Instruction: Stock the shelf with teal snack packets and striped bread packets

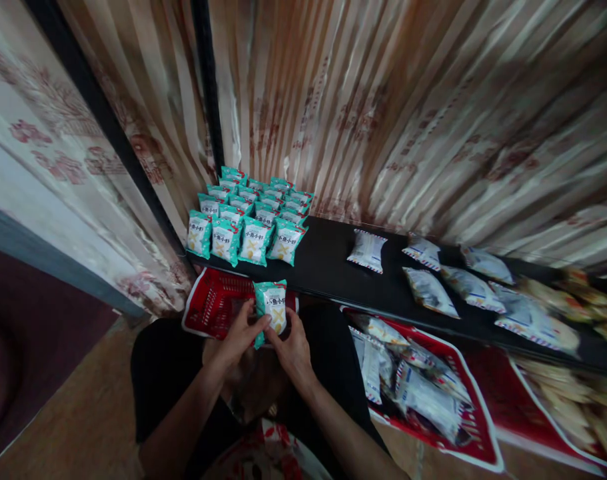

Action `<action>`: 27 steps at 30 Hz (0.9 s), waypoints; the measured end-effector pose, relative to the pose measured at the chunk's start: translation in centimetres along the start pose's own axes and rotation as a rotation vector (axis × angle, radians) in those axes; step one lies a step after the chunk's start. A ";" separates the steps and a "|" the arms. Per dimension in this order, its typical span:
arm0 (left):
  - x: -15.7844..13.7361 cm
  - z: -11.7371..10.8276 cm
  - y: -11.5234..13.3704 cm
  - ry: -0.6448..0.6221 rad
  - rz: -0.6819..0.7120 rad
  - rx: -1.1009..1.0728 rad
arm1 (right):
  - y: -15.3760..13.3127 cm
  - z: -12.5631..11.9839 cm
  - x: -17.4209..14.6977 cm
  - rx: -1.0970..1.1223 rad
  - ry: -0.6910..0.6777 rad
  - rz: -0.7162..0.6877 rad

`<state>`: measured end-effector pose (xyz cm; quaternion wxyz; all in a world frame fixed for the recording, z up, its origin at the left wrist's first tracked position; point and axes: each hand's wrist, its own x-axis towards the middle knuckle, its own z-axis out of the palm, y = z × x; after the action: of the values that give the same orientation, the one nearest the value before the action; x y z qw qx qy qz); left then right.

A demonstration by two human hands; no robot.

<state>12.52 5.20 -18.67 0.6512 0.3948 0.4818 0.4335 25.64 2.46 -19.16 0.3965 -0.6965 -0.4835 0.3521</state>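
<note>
A teal and white snack bag is held upright between my two hands, in front of the shelf edge. My left hand grips its left side, and my right hand grips its lower right side. The thumbs come together low on the bag's front. Beyond it, several matching teal snack bags stand in close rows at the left end of the black shelf. Below the held bag, a red basket sits under the shelf edge, partly hidden by my hands.
White snack bags lie spread along the shelf to the right. A second red basket holds several similar bags, and another basket stands beyond it. Dark shelf posts and a patterned curtain rise behind.
</note>
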 end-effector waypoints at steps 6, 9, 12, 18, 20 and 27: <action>0.6 -0.4 -0.2 0.093 0.045 0.040 | 0.3 0.3 -0.5 0.156 -0.073 -0.024; 0.7 -1.2 0.1 0.036 0.009 0.026 | 0.6 0.6 -0.4 0.317 -0.101 0.048; 1.1 -1.8 0.4 -0.034 -0.059 0.005 | 0.8 0.8 0.1 0.412 -0.098 0.109; 2.7 -2.0 1.1 -0.088 -0.102 0.064 | 0.2 0.0 1.1 0.438 -0.243 0.124; 3.2 -1.9 1.3 -0.071 -0.099 0.090 | -0.3 -0.3 1.3 0.445 -0.216 0.126; 5.0 -2.5 2.0 -0.137 -0.023 0.256 | -1.5 0.4 2.4 0.482 -0.158 0.066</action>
<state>10.55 10.77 -18.77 0.6321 0.4977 0.4918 0.3331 25.42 5.12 -18.26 0.5005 -0.5675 -0.3920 0.5232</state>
